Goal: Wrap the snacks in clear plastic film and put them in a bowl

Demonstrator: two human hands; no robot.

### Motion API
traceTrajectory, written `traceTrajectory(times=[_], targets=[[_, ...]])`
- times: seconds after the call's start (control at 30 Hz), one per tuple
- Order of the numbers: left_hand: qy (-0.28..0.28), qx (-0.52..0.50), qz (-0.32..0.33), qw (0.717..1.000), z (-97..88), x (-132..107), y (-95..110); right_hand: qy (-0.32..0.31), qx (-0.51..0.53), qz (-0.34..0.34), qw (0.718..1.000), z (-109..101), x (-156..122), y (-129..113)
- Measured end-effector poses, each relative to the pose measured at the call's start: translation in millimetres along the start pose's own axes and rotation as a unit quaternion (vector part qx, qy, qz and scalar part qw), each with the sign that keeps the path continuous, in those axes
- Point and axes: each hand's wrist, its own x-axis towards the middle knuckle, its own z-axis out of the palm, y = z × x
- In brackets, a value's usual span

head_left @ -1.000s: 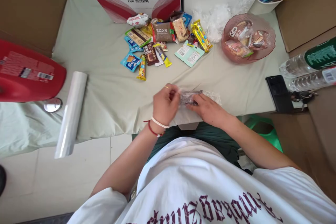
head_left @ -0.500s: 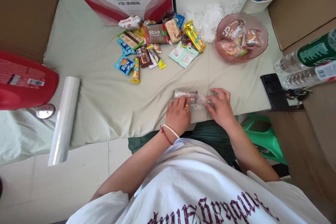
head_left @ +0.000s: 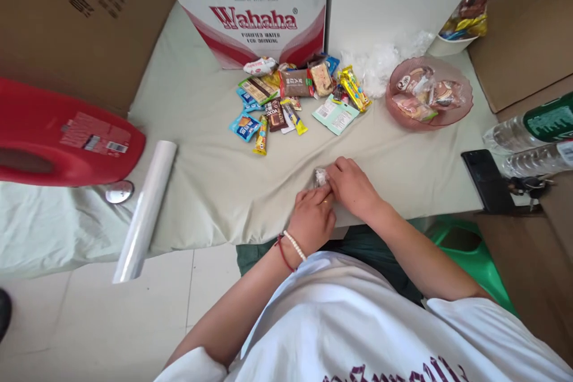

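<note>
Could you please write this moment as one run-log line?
left hand: at wrap | right hand: touching wrap | grips: partly hidden | beyond hands: snacks, bowl | left side: roll

The left hand [head_left: 312, 221] and right hand [head_left: 353, 187] are held close together, backs turned upward and fingers [head_left: 314, 196] curled, with both forearms [head_left: 239, 305] angled inward.

Is a table [head_left: 215, 191] draped in pale green cloth [head_left: 192, 131], creased toward the front. Carries, at the back, a Wahaha carton [head_left: 268, 18] with heaped wrapped snacks [head_left: 293, 85] just before it, then crumpled clear plastic [head_left: 376, 68] and a pink bowl [head_left: 421, 123]. Supports a red container [head_left: 92, 161] and a roll of clear film [head_left: 147, 206] at left, a black phone [head_left: 487, 182] at right, a half-hidden clear-wrapped bundle [head_left: 320, 177] in front.
</note>
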Motion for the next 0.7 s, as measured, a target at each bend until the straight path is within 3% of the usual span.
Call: traceTrajectory(times=[0.1,0.2,0.33,0.43,0.57,0.7], targets=[[0.070,-0.033,0.002,0.997,-8.6,-26.9,-29.0,0.028,-0.034,-0.032,0.999,11.2,-9.8,-9.5],[0.162,-0.025,-0.013,0.986,-13.7,-49.7,-59.4,0.052,-0.056,-0.021,0.997,21.5,-16.8,-20.0],[0.265,-0.011,-0.081,0.961,-17.3,-60.8,-92.2,0.067,-0.069,0.002,0.995,30.3,-7.8,-24.8],[0.272,0.013,-0.084,0.959,-14.2,-59.3,-108.1,0.065,-0.079,-0.006,0.995,31.7,1.4,-20.2],[0.261,0.049,-0.053,0.963,-4.8,-54.4,-114.6,0.045,-0.068,-0.038,0.996,24.1,4.2,-8.7],[0.264,0.085,-0.039,0.960,-1.8,-50.5,-111.6,0.107,0.085,-0.027,0.990,-8.6,-0.4,32.2]])
